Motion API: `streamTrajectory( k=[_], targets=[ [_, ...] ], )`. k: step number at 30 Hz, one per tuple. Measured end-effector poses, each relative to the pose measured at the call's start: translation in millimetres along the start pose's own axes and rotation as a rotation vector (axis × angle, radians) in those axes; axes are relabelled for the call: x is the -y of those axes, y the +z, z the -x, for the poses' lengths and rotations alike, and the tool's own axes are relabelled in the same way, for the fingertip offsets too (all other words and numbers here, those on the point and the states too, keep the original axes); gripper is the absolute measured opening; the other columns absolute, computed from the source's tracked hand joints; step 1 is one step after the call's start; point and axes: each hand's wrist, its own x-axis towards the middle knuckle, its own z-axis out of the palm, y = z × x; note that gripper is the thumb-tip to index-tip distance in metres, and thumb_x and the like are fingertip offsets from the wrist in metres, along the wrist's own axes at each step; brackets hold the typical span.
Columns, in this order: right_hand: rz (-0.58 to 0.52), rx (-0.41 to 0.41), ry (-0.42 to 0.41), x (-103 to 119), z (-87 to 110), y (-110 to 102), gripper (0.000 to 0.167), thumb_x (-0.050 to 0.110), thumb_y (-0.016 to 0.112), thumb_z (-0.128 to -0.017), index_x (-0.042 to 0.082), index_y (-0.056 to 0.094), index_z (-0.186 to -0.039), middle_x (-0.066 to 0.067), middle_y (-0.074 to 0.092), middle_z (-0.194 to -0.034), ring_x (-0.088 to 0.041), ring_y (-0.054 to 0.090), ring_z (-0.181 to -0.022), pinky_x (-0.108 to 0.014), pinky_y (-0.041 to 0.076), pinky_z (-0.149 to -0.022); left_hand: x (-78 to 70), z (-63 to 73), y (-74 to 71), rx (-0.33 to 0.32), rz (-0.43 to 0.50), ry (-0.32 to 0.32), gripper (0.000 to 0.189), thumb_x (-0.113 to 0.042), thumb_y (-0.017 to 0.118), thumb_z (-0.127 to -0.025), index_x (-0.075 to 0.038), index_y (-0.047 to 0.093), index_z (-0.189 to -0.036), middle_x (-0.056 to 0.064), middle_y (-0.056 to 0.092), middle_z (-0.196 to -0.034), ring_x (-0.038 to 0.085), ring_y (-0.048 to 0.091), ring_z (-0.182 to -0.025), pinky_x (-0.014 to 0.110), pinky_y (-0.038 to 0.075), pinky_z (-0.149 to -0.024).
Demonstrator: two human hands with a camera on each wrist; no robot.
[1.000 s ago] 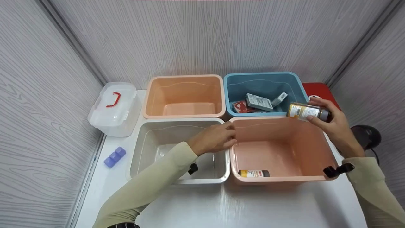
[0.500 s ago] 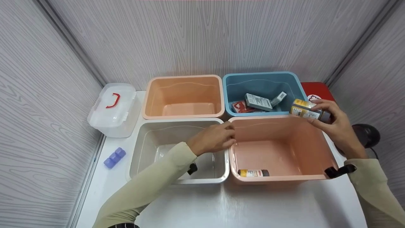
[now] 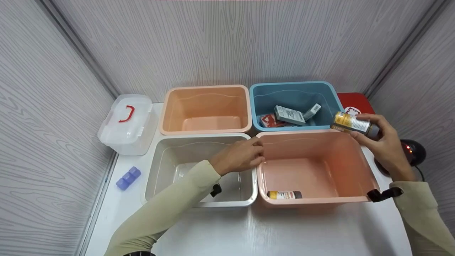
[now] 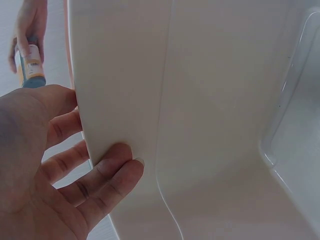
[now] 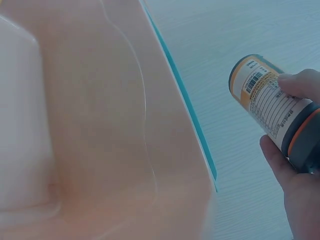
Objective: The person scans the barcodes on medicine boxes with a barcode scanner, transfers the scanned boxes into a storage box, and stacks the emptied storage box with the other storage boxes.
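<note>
My right hand (image 3: pixel 382 144) holds a pill bottle (image 3: pixel 355 124) lying nearly on its side, its yellow-and-white label showing. It hangs above the back right corner of the pink bin (image 3: pixel 316 202). In the right wrist view, thumb and fingers lie on opposite sides of the bottle (image 5: pixel 272 100), near the cap end, and a barcode shows. My left hand (image 3: pixel 240 156) grips the right rim of the grey bin (image 3: pixel 199 204); in the left wrist view some fingers pass behind the wall and two digits lie inside it. A second, smaller bottle (image 3: pixel 284 195) lies in the pink bin.
Behind stand an orange bin (image 3: pixel 206 132) and a blue bin (image 3: pixel 295 85) with several small boxes. A clear lidded box (image 3: pixel 126 121) and a purple pill organizer (image 3: pixel 128 177) lie at left. A red object (image 3: pixel 355 99) and a black corded device (image 3: pixel 414 153) sit at right.
The bottle has been turned about its length in my right hand and has shifted slightly right. Red lights now show on the black device. My left hand stays in place.
</note>
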Motion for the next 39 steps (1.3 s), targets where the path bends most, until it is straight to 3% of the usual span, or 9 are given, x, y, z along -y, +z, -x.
streamTrajectory(
  k=[5,8,11,14,18,21,26,31,39],
  targets=[
    [-0.163,-0.004,-0.066,0.8,0.3,-1.2,0.05,-0.01,0.072,-0.097,-0.006,0.058,-0.145,-0.006,0.057,-0.144,-0.013,0.066,-0.114,-0.016,0.062,-0.082,0.1,-0.5,1.2,-0.002,0.023,0.0,0.03,-0.033,0.057,-0.113,-0.013,0.077,-0.123,0.011,0.063,-0.147,0.029,0.067,-0.128,0.045,0.054,-0.113],
    [-0.126,-0.025,-0.115,0.6,0.8,-3.7,0.042,-0.014,0.073,-0.095,-0.013,0.06,-0.135,-0.007,0.055,-0.148,-0.017,0.058,-0.126,-0.013,0.057,-0.092,0.0,-0.4,1.2,0.001,0.031,0.001,0.029,-0.031,0.058,-0.113,-0.013,0.077,-0.124,0.011,0.063,-0.147,0.029,0.066,-0.128,0.044,0.053,-0.114],
    [-0.066,-0.054,-0.105,-1.0,4.9,-8.7,0.032,-0.014,0.073,-0.095,-0.016,0.063,-0.126,-0.005,0.054,-0.15,-0.019,0.05,-0.134,-0.011,0.051,-0.1,-0.5,-0.3,0.3,0.008,0.026,-0.001,0.03,-0.033,0.058,-0.113,-0.013,0.077,-0.125,0.011,0.062,-0.148,0.028,0.066,-0.129,0.043,0.053,-0.115],
    [-0.176,-0.102,-0.031,-7.1,12.1,-15.4,0.03,-0.01,0.074,-0.097,-0.014,0.064,-0.125,-0.005,0.053,-0.151,-0.019,0.051,-0.133,-0.011,0.051,-0.1,-0.8,-0.4,-0.6,0.016,0.031,-0.007,0.031,-0.034,0.057,-0.114,-0.014,0.076,-0.127,0.011,0.062,-0.15,0.027,0.065,-0.13,0.042,0.053,-0.116],
    [-0.553,-0.21,0.063,-23.2,22.5,-26.1,0.035,-0.014,0.069,-0.098,-0.014,0.062,-0.132,-0.01,0.051,-0.154,-0.024,0.056,-0.131,-0.023,0.061,-0.096,-1.4,-0.1,-1.0,0.018,0.045,-0.014,0.032,-0.035,0.057,-0.114,-0.014,0.076,-0.128,0.01,0.061,-0.15,0.026,0.065,-0.129,0.041,0.053,-0.115],
    [-0.757,-0.262,0.126,-38.0,31.2,-34.1,0.04,-0.019,0.063,-0.099,-0.012,0.059,-0.137,-0.009,0.048,-0.156,-0.027,0.054,-0.133,-0.032,0.063,-0.095,-1.6,0.8,-0.8,0.019,0.048,-0.019,0.031,-0.035,0.058,-0.113,-0.014,0.076,-0.128,0.01,0.061,-0.149,0.025,0.065,-0.128,0.041,0.054,-0.114],
    [-0.855,-0.32,0.252,-62.8,50.3,-42.6,0.048,-0.021,0.061,-0.098,-0.003,0.059,-0.142,-0.006,0.046,-0.147,-0.022,0.056,-0.127,-0.03,0.063,-0.095,-0.9,1.7,-0.1,0.007,0.033,-0.009,0.029,-0.033,0.059,-0.113,-0.014,0.077,-0.126,0.01,0.062,-0.148,0.026,0.066,-0.126,0.042,0.055,-0.112],
    [-0.997,-0.387,0.302,-82.8,69.3,-39.7,0.045,-0.026,0.055,-0.098,-0.002,0.063,-0.136,-0.01,0.047,-0.138,-0.026,0.065,-0.114,-0.034,0.067,-0.087,0.1,1.7,0.4,0.005,0.029,-0.01,0.03,-0.035,0.059,-0.113,-0.015,0.077,-0.127,0.009,0.062,-0.147,0.026,0.066,-0.125,0.041,0.055,-0.112],
    [-1.111,-0.529,0.502,-97.4,85.2,-28.2,0.047,-0.022,0.062,-0.096,0.01,0.067,-0.13,-0.004,0.051,-0.131,-0.024,0.072,-0.099,-0.035,0.067,-0.086,1.3,1.5,0.3,0.004,0.05,-0.012,0.031,-0.035,0.058,-0.113,-0.015,0.077,-0.126,0.01,0.062,-0.148,0.026,0.066,-0.125,0.041,0.054,-0.113]
  ],
)
